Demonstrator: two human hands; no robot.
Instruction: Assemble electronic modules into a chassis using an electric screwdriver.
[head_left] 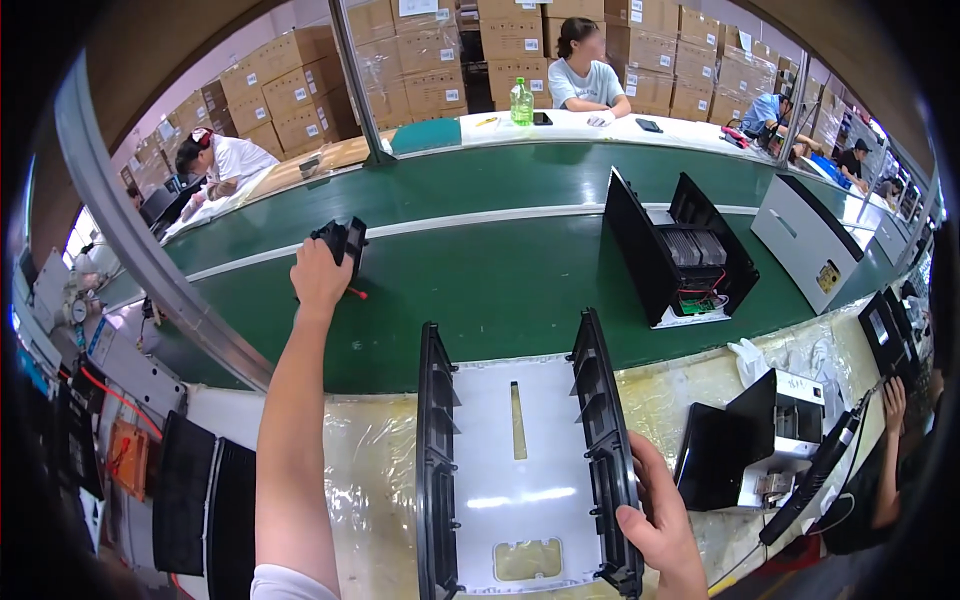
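Basically, left hand (322,272) grips a small black part (346,240) over the green conveyor belt (470,280), ahead-left of the white-floored housing (550,440), which lies on the bench (375,440), long axis near-to-far, right hand (662,515) closer, gripping its right wall (606,440).

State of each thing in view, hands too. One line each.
Left hand: holding the black part
Black part: gripped, red lead sticking out
Right hand: against the white housing
White housing: open top, black sides upright
Black-sided unit: open, inner parts exposed
White-fronted case: standing upright
Green bottle: upright
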